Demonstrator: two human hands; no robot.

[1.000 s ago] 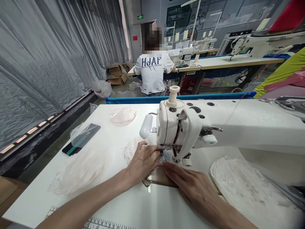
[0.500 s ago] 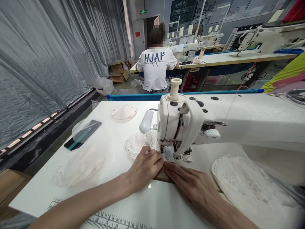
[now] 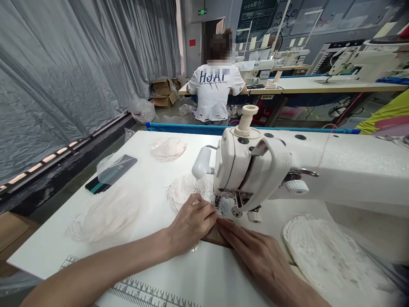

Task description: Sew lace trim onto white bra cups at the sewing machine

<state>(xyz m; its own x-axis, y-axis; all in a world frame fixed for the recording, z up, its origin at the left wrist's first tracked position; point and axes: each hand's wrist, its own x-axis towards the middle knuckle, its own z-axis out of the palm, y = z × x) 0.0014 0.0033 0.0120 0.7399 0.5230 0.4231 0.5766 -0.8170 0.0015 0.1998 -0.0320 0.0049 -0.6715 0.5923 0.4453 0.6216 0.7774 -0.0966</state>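
Note:
A white lace piece (image 3: 183, 189) with loose threads at its edge lies beside the needle of a white sewing machine (image 3: 252, 166) and reaches toward its presser foot (image 3: 217, 201). My left hand (image 3: 194, 217) is closed at the near edge of this lace, fingers bent and pressed together; its fingertips are partly hidden. To its right, my right hand (image 3: 255, 249) lies flat, fingers stretched out and pointing at the needle. Beneath both hands shows a thin brown flat piece (image 3: 214, 238), partly covered by them.
On the white table (image 3: 153, 256) are another lace piece (image 3: 168, 149), a pale sheer pile (image 3: 105, 217) and a dark phone-like slab (image 3: 111, 174). A lace stack (image 3: 329, 251) sits at right. A ruler scale (image 3: 140, 294) marks the front. Ahead, a person (image 3: 217, 91) sits facing away.
The camera view has shifted slightly, so the machine head appears a little farther right. Both hands stay close to the needle in nearly the same pose.

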